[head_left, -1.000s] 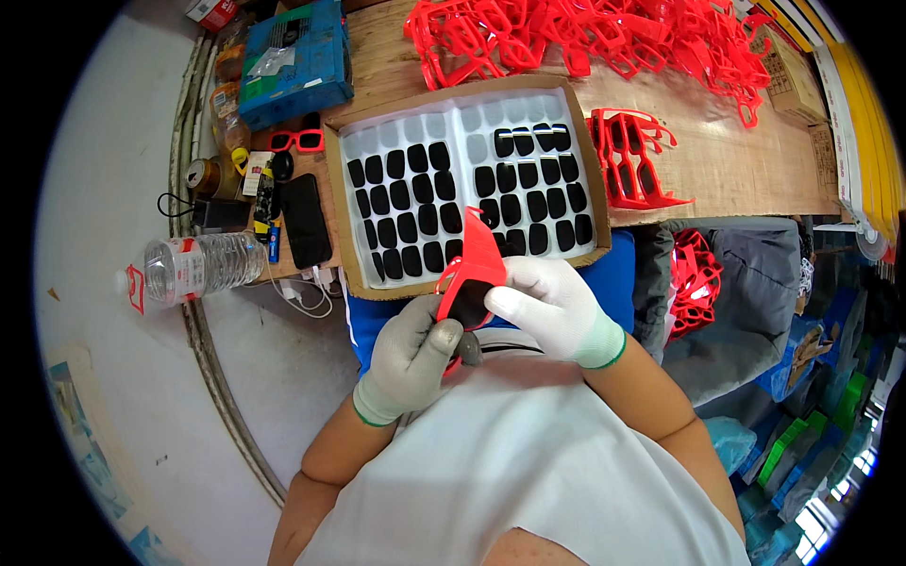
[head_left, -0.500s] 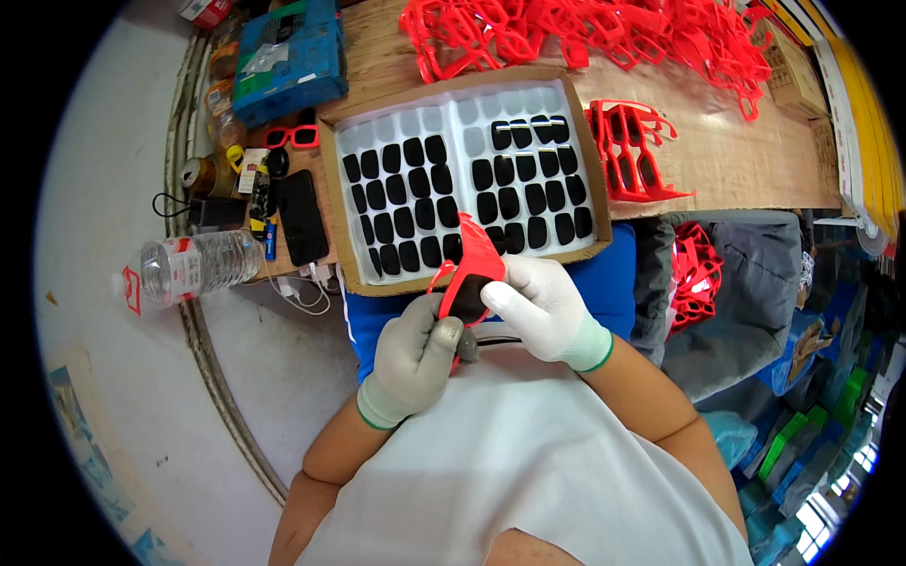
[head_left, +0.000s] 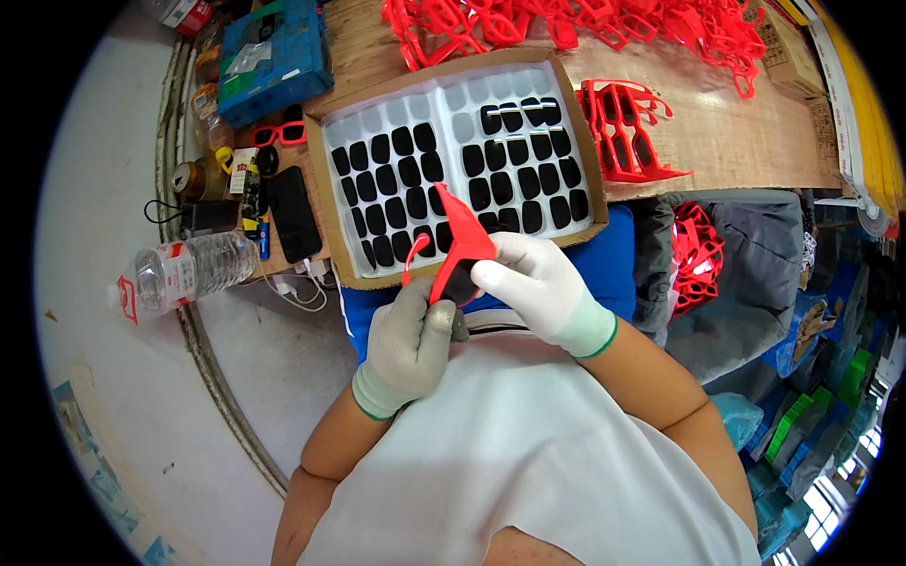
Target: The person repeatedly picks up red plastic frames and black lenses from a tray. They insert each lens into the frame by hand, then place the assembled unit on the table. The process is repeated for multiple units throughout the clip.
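Observation:
A pair of red-framed sunglasses [head_left: 464, 238] is held between my two gloved hands, in front of my chest. My left hand [head_left: 408, 344], in a greyish glove, grips the lower part of the frame. With thumb and fingers, my right hand [head_left: 540, 291], in a white glove, pinches the other side beside a dark lens [head_left: 460, 284]. One red temple arm points up over the near edge of a cardboard box [head_left: 599, 203]. White trays inside the box carry rows of dark lenses [head_left: 408, 171]; several pockets at the far side hold none.
Red frames [head_left: 585, 24] are heaped at the back, and more sunglasses [head_left: 625, 132] stand right of the box. To the left lie a phone [head_left: 295, 215], a plastic bottle [head_left: 193, 272] and a blue case [head_left: 276, 64]. A grey bag [head_left: 746, 274] holding red frames hangs at the right.
The sunglasses have turned in my hands, so the frame is seen more edge-on and its arm leans further left. The box and table sit slightly higher in view.

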Tool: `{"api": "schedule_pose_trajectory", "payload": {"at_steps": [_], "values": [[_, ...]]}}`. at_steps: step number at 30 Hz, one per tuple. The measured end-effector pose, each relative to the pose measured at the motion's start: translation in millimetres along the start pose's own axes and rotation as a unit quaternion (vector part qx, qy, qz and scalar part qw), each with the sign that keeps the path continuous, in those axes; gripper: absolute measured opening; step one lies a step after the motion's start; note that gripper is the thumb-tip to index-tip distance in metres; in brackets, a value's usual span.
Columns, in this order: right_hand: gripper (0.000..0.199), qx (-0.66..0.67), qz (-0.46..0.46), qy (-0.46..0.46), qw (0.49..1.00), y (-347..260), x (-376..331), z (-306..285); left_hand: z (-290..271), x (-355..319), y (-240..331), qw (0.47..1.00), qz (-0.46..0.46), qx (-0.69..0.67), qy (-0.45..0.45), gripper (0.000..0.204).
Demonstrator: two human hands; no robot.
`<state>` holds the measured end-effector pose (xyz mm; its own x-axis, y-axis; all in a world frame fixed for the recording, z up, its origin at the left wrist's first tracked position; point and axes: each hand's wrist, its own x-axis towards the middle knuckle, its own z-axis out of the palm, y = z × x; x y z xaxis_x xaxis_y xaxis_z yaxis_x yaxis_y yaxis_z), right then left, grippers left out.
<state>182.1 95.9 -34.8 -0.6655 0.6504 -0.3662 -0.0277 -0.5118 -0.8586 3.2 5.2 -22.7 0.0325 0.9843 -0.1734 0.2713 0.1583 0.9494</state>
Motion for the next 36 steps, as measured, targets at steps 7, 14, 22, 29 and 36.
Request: {"api": "schedule_pose_trajectory", "payload": {"at_steps": [7,14,22,29,36], "values": [[0.038,0.253,0.052,-0.086,0.962,2.4,-5.8,-4.1,1.2,-0.2,-2.4,0.996,-0.015,-0.086,-0.032,0.024],[0.032,0.133,0.034,-0.019,0.990,-2.8,-6.1,1.3,2.8,-2.1,-8.9,0.992,-0.047,-0.116,-0.025,0.028],[0.028,0.014,0.027,0.037,0.999,-11.6,-8.5,6.4,5.0,-2.2,-5.6,0.995,-0.032,-0.093,-0.034,0.029],[0.033,0.054,0.042,-0.025,0.997,-17.4,-11.8,-1.4,1.5,-6.7,-6.5,0.984,-0.051,-0.169,-0.032,0.029],[0.037,0.107,0.079,-0.040,0.990,-17.4,-15.4,-1.6,-2.0,-5.6,-1.9,0.973,-0.087,-0.205,-0.055,0.029]]}}
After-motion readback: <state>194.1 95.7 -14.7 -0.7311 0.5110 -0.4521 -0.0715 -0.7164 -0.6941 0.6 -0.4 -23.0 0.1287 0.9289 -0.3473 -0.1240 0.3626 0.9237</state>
